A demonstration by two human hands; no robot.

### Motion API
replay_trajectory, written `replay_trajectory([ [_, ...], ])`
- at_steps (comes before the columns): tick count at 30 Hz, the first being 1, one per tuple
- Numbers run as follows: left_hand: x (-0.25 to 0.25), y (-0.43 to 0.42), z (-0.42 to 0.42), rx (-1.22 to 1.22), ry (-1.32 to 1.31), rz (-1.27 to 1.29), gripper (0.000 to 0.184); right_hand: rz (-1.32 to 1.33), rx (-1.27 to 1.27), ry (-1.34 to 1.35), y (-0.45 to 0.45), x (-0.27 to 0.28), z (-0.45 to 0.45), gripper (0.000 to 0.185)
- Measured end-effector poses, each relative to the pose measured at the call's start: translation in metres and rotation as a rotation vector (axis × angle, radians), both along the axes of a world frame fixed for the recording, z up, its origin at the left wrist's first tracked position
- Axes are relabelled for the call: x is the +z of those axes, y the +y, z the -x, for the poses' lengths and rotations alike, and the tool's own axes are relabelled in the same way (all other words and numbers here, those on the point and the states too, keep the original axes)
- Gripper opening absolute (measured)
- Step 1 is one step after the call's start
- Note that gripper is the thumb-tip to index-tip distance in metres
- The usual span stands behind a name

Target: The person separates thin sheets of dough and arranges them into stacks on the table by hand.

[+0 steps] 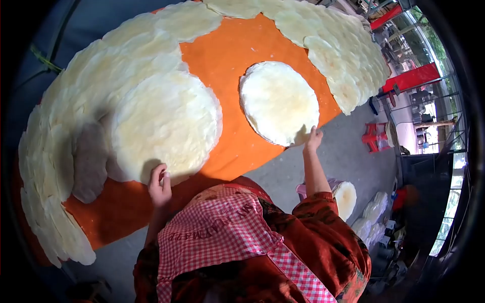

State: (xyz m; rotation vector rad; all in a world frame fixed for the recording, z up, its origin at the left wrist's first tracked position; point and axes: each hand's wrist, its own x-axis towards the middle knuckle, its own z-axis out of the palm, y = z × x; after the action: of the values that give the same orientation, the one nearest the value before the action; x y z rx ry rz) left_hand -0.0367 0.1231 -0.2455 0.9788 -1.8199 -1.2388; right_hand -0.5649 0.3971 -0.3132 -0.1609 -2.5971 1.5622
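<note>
You seem to be separating sheets (343, 63). Your right hand (313, 140) pinches the small stack (279, 103) by its near rim; your left hand (159, 185) curls at the large stack (164, 123), its grip unclear. Both lie beyond your fingers on orange cloth (227, 50). Lifting one calls for a light pinch.

Head camera: worn on person's head, looking forward and steeply down. Lens: wide-angle, curved dark border enclosing view. Near field: red-and-white gingham apron (217, 232), lower center, seen from above. Middle field: left hand (159, 185) left of center, right hand (313, 140) right of center; orange cloth (227, 45) extending beyond both. Far field: gray floor (336, 146) and red plastic stool (375, 137) toward right side, stool small in frame.
</note>
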Motion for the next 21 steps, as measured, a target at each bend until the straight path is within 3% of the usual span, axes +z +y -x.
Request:
replay_trajectory([
  [1, 0.012, -0.001, 0.004, -0.004, 0.006, -0.008, 0.019, -0.183, -0.015, 0.144, -0.014, 0.028, -0.022, 0.060],
  [4, 0.029, -0.009, 0.044, -0.125, -0.005, -0.074, 0.017, -0.307, 0.292, 0.374, -0.059, 0.077, -0.047, 0.053],
  [6, 0.038, -0.012, 0.092, -0.241, 0.053, -0.109, 0.017, -0.192, 0.549, 0.227, -0.084, 0.075, -0.046, 0.052],
  [8, 0.033, -0.019, 0.150, -0.342, 0.049, -0.060, 0.020, -0.273, 0.734, 0.232, -0.110, 0.097, -0.065, 0.050],
  [11, 0.026, -0.033, 0.241, -0.437, 0.079, -0.100, 0.025, -0.219, 0.848, 0.176, -0.117, 0.065, -0.057, 0.049],
  [13, 0.012, -0.047, 0.301, -0.424, -0.085, 0.056, 0.030, -0.147, 0.913, 0.142, -0.117, 0.062, -0.054, 0.050],
  [17, 0.000, -0.059, 0.398, -0.278, -0.346, 0.290, 0.038, -0.295, 0.950, 0.097, -0.103, 0.070, -0.051, 0.051],
  [21, 0.005, -0.062, 0.447, -0.256, -0.581, 0.291, 0.041, -0.343, 1.039, 0.197, -0.104, 0.082, -0.044, 0.052],
])
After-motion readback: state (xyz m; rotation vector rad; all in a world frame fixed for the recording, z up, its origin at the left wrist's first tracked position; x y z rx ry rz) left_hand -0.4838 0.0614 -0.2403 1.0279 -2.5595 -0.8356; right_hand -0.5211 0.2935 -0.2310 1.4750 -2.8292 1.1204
